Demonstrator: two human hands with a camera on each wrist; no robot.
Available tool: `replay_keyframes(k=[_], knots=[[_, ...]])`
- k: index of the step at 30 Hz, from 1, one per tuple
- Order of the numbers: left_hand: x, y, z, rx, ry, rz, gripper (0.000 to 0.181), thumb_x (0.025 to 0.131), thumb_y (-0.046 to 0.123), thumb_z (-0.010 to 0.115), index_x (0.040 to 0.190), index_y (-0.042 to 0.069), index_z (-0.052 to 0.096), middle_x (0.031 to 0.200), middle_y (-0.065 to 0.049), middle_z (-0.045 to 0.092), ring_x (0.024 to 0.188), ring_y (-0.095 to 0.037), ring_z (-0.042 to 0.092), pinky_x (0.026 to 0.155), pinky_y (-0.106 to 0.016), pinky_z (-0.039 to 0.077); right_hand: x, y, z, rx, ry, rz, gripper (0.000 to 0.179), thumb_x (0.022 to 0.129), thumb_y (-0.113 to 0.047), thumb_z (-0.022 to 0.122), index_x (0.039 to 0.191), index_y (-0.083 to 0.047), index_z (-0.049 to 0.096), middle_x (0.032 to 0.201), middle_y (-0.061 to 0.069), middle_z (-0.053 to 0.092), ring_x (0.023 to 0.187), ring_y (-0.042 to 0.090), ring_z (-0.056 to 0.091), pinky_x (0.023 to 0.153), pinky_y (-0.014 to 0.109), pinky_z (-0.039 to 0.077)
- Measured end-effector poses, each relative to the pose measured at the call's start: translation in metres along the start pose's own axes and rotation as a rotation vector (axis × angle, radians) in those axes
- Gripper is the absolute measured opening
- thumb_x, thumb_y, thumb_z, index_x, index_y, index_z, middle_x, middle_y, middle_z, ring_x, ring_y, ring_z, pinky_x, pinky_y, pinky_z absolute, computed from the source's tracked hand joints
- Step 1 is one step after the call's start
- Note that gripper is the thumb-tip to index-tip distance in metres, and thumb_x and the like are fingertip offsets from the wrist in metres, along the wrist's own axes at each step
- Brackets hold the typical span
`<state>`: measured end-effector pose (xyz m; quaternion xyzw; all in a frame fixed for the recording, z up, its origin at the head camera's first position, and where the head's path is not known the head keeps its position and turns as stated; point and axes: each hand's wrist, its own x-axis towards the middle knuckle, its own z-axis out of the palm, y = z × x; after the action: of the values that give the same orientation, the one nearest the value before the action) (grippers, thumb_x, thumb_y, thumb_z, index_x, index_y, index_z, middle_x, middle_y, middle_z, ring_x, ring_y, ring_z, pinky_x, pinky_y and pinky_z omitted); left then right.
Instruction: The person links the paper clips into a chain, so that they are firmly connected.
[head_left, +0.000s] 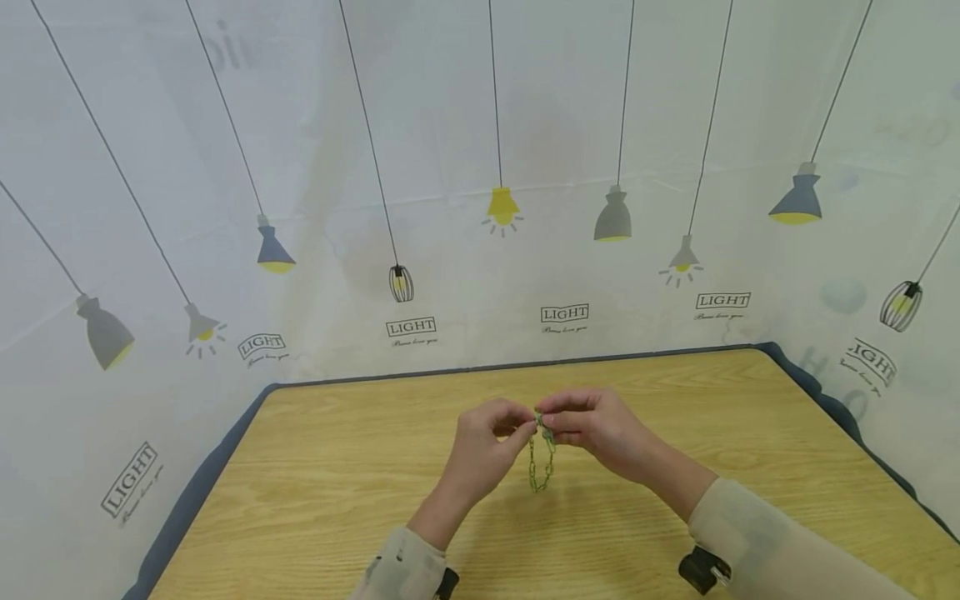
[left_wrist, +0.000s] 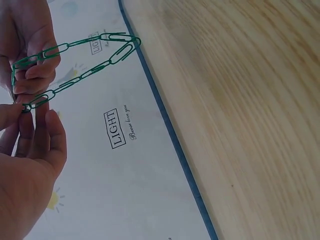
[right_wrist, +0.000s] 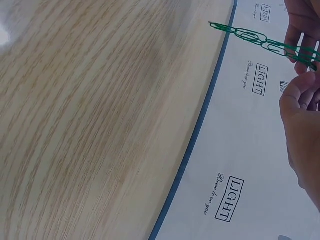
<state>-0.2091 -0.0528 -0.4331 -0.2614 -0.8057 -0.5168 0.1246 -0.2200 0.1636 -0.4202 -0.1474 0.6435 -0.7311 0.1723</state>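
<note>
A chain of linked green paper clips (head_left: 533, 477) hangs in a loop between my two hands, above the wooden table. My left hand (head_left: 487, 442) pinches one end of it between thumb and forefinger. Close against it, my right hand (head_left: 600, 427) pinches the chain's other end, the fingertips of both hands nearly meeting. In the left wrist view the paper clip chain (left_wrist: 82, 76) spreads into a long narrow loop, each clip hooked into its neighbour. From the right wrist, the chain (right_wrist: 255, 37) appears with its strands overlapping, and the fingers partly hide the pinched ends.
The wooden table (head_left: 337, 483) lies below both hands, with a dark blue edge (head_left: 375, 377) along its back. Behind it hangs a pale cloth (head_left: 450, 250) printed with lamps and the word LIGHT. Black wrist devices (head_left: 703, 570) sit at the sleeves.
</note>
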Motion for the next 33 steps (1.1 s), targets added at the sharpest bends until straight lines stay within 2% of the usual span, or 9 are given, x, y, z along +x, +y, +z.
replay_keyframes(k=[7, 15, 21, 28, 31, 33], knots=[[-0.0005, 0.0016, -0.0003, -0.025, 0.000, 0.001, 0.004, 0.098, 0.003, 0.074, 0.099, 0.004, 0.078, 0.096, -0.009, 0.079, 0.086, -0.015, 0.078, 0.082, -0.022, 0.063, 0.0003, 0.0015, -0.0006, -0.009, -0.006, 0.017, 0.017, 0.101, -0.005, 0.068, 0.115, -0.007, 0.078, 0.108, -0.004, 0.077, 0.095, 0.009, 0.071, 0.086, 0.025, 0.061], [-0.0003, 0.0008, -0.0008, -0.010, -0.011, -0.031, 0.005, 0.098, 0.004, 0.074, 0.100, 0.006, 0.078, 0.097, -0.006, 0.079, 0.087, -0.013, 0.076, 0.081, -0.021, 0.062, -0.0009, 0.0015, -0.0023, -0.049, -0.038, 0.031, 0.019, 0.102, -0.007, 0.066, 0.119, -0.002, 0.074, 0.109, -0.003, 0.075, 0.095, 0.010, 0.069, 0.085, 0.025, 0.060], [-0.0007, 0.0012, -0.0010, 0.013, -0.037, -0.049, 0.006, 0.101, 0.006, 0.071, 0.102, 0.008, 0.076, 0.100, -0.007, 0.078, 0.092, -0.014, 0.074, 0.078, -0.022, 0.061, -0.0019, -0.0005, -0.0016, -0.084, -0.082, 0.064, 0.026, 0.107, -0.007, 0.060, 0.129, 0.004, 0.063, 0.110, 0.004, 0.074, 0.091, 0.013, 0.063, 0.081, 0.027, 0.055], [-0.0007, -0.0005, -0.0015, -0.031, -0.072, -0.086, 0.007, 0.106, 0.010, 0.065, 0.108, 0.007, 0.071, 0.097, -0.010, 0.075, 0.087, -0.011, 0.070, 0.075, -0.022, 0.060, -0.0042, -0.0011, -0.0031, -0.116, -0.113, 0.087, 0.041, 0.109, -0.013, 0.056, 0.145, 0.004, 0.047, 0.097, 0.002, 0.072, 0.086, 0.014, 0.062, 0.079, 0.029, 0.052], [-0.0001, -0.0019, -0.0019, -0.052, -0.087, -0.117, 0.009, 0.108, 0.011, 0.062, 0.111, 0.006, 0.069, 0.097, -0.011, 0.073, 0.085, -0.010, 0.067, 0.073, -0.022, 0.059, -0.0066, -0.0012, -0.0049, -0.123, -0.108, 0.070, 0.038, 0.108, -0.015, 0.060, 0.142, -0.003, 0.051, 0.098, 0.000, 0.071, 0.088, 0.014, 0.061, 0.082, 0.030, 0.053], [0.0011, -0.0024, -0.0029, -0.095, -0.096, -0.160, 0.012, 0.109, 0.013, 0.060, 0.113, 0.004, 0.067, 0.097, -0.011, 0.071, 0.083, -0.009, 0.065, 0.073, -0.023, 0.059, -0.0087, -0.0010, -0.0067, -0.135, -0.106, 0.045, 0.029, 0.107, -0.015, 0.064, 0.134, -0.007, 0.059, 0.101, -0.002, 0.071, 0.091, 0.014, 0.062, 0.086, 0.031, 0.055]])
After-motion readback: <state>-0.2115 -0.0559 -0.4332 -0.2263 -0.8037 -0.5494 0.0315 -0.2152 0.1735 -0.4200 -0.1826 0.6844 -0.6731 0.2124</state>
